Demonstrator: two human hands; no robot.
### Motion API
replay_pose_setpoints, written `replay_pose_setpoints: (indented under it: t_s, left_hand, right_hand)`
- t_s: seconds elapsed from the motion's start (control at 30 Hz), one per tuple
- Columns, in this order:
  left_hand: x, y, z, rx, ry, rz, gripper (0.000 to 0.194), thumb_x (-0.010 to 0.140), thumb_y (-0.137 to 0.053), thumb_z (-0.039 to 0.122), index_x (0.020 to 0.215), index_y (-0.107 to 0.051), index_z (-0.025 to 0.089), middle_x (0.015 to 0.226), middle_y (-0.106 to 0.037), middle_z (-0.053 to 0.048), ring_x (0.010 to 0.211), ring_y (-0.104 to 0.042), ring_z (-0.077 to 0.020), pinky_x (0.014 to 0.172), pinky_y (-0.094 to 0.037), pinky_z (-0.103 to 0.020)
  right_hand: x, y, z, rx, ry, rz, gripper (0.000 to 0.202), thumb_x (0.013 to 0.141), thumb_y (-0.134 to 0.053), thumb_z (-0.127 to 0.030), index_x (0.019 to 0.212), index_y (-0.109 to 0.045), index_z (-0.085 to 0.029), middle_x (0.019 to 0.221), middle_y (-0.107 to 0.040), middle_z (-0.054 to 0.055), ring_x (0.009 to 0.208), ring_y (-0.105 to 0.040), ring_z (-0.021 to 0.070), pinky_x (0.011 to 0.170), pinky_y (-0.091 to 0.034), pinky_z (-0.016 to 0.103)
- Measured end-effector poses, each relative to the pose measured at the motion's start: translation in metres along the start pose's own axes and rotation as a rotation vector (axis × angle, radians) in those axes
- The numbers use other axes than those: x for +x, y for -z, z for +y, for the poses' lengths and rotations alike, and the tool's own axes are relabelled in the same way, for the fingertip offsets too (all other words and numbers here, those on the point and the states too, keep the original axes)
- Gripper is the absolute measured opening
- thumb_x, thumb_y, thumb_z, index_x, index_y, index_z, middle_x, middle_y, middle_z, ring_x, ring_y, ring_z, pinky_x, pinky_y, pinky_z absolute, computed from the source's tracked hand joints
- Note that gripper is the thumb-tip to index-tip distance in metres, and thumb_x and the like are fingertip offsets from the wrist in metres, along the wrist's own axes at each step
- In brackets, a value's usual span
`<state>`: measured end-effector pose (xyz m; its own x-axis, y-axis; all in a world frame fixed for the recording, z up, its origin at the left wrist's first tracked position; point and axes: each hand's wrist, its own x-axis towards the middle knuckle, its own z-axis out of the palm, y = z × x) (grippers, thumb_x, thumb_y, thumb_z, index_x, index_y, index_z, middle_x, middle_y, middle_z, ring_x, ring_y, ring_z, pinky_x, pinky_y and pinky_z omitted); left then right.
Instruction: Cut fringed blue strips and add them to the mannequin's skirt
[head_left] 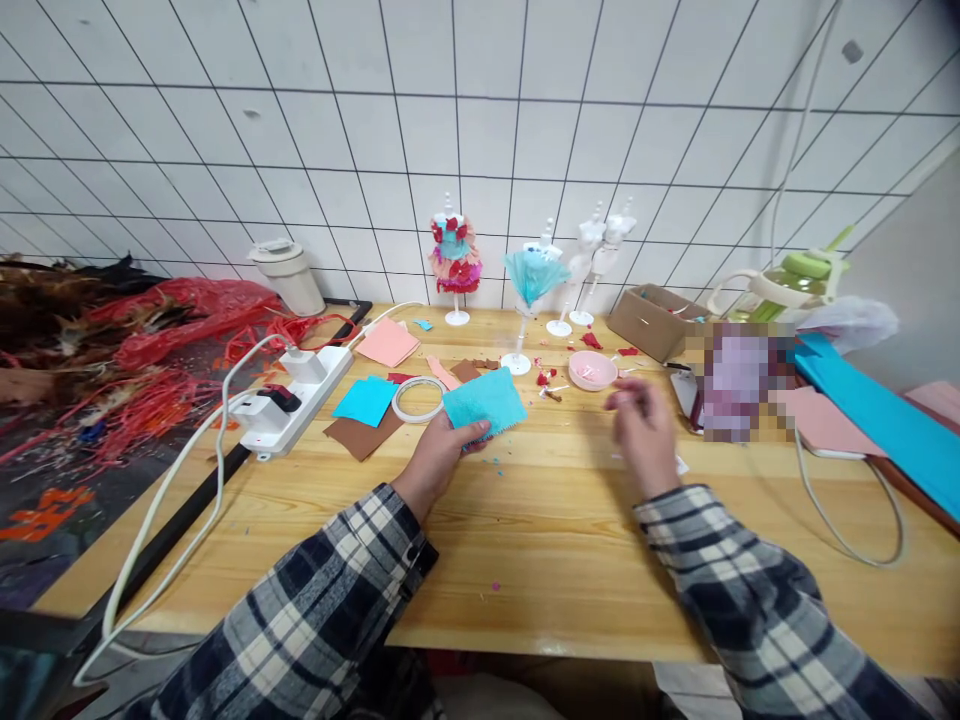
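My left hand (pixel 448 452) pinches a light blue crepe paper piece (pixel 487 402) between thumb and fingers, above the table; its lower edge is finely fringed. To the right, my right hand (pixel 643 432) is held with its fingers curled together, slightly blurred, near a small pink dish (pixel 592 371); whether anything is between the fingertips is hidden. Behind the paper stands a mini dress form (pixel 516 362) with a light blue paper skirt. Another dress form (pixel 454 255) wears a tiered blue, peach and red dress. Tiny blue scraps (pixel 496 462) lie below the paper.
A tape roll (pixel 418 399), blue paper squares (pixel 365 401), brown paper (pixel 363 436) and a pink stack (pixel 388 342) lie left. A power strip (pixel 300 405) with trailing cords borders them. White dress forms (pixel 589 255), a cardboard box (pixel 654 318) and a green-lidded jug (pixel 787 285) stand behind.
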<state>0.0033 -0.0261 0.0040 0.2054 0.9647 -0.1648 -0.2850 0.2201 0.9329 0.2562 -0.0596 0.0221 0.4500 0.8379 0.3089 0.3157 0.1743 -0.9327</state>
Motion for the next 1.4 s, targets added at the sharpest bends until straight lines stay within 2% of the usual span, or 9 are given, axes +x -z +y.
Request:
replay_pose_setpoints:
  t_s: [0.17,0.4,0.57,0.63,0.7,0.77,0.97,1.13,1.4]
  left_hand:
    - [-0.004,-0.003,0.002,-0.055,-0.006,-0.05,0.051,0.062,-0.082,0.024,0.108,-0.062,0.019,0.094,-0.07,-0.002,0.078,-0.065,-0.0143,0.07,-0.052,-0.026]
    - [0.004,0.013,0.022,-0.06,0.006,0.015,0.034,0.07,-0.079,0.026,0.099,-0.066,0.015,0.093,-0.073,-0.006,0.079,-0.068,-0.0163,0.069,-0.054,-0.025]
    - [0.014,0.043,0.058,-0.367,-0.213,0.292,0.014,0.075,-0.068,0.009,0.086,-0.065,0.016,0.081,-0.072,0.0,0.066,-0.067,-0.0117,0.062,-0.057,-0.022]
    - [0.014,0.049,0.064,-0.414,-0.174,0.349,0.013,0.078,-0.062,0.005,0.084,-0.065,0.016,0.075,-0.072,0.0,0.062,-0.067,-0.0115,0.059,-0.057,-0.022]
    - [0.012,0.05,0.065,-0.424,-0.121,0.35,0.012,0.08,-0.06,0.005,0.085,-0.065,0.015,0.072,-0.072,-0.001,0.059,-0.066,-0.0122,0.057,-0.058,-0.023]
    - [0.01,0.047,0.062,-0.422,-0.093,0.325,0.01,0.082,-0.059,0.006,0.086,-0.065,0.013,0.072,-0.072,-0.002,0.058,-0.067,-0.0133,0.057,-0.058,-0.024]
    - [0.011,0.038,0.058,-0.434,-0.143,0.356,0.006,0.085,-0.059,0.013,0.084,-0.065,0.015,0.074,-0.073,-0.002,0.06,-0.068,-0.0137,0.057,-0.059,-0.024]
    - [0.01,0.037,0.051,-0.346,-0.119,0.315,0.009,0.079,-0.062,0.009,0.086,-0.066,0.014,0.078,-0.073,-0.004,0.065,-0.069,-0.0155,0.061,-0.06,-0.027]
    - [0.002,0.045,0.042,0.426,0.099,-0.308,0.031,0.067,-0.078,0.032,0.092,-0.073,0.016,0.088,-0.074,-0.008,0.078,-0.067,-0.022,0.073,-0.053,-0.032]
  right_hand:
    - [-0.031,-0.071,-0.019,0.443,-0.511,-0.405,0.052,0.075,-0.065,-0.059,0.11,-0.052,-0.023,0.077,-0.053,-0.004,0.045,-0.035,0.0049,0.034,-0.017,0.016]
    - [-0.015,-0.07,-0.021,0.545,-0.449,-0.507,0.048,0.071,-0.075,-0.048,0.105,-0.057,-0.02,0.082,-0.066,-0.001,0.04,-0.031,0.0015,0.032,-0.018,0.014]
    - [-0.034,-0.057,-0.021,0.513,-0.759,-1.651,0.054,0.078,-0.062,-0.065,0.084,-0.065,-0.011,0.119,-0.066,0.021,0.085,-0.069,0.0214,0.058,-0.053,0.026]
    - [-0.028,-0.058,-0.016,0.444,-0.659,-1.441,0.052,0.078,-0.061,-0.065,0.08,-0.064,-0.013,0.124,-0.064,0.018,0.103,-0.067,0.0266,0.079,-0.055,0.036]
    - [-0.016,-0.059,-0.011,0.344,-0.451,-0.813,0.051,0.084,-0.05,-0.067,0.08,-0.062,-0.018,0.12,-0.067,0.013,0.106,-0.065,0.0261,0.087,-0.053,0.041]
    - [-0.008,-0.058,-0.007,0.336,-0.38,-0.668,0.048,0.09,-0.04,-0.066,0.087,-0.06,-0.022,0.132,-0.06,0.008,0.125,-0.054,0.0234,0.099,-0.046,0.04]
    - [-0.031,-0.084,-0.001,0.484,-0.715,-1.336,0.044,0.079,-0.064,-0.06,0.076,-0.058,-0.017,0.107,-0.071,0.015,0.102,-0.067,0.0275,0.084,-0.053,0.044]
    - [0.004,-0.085,0.009,0.468,-0.262,-0.342,0.039,0.087,-0.049,-0.061,0.079,-0.054,-0.023,0.101,-0.071,0.005,0.104,-0.063,0.0179,0.084,-0.05,0.03]
    - [-0.005,-0.052,-0.003,-0.867,0.151,-0.551,0.033,0.092,-0.049,-0.036,0.119,-0.054,-0.018,0.112,-0.066,0.014,0.094,-0.061,0.0257,0.078,-0.045,0.035]
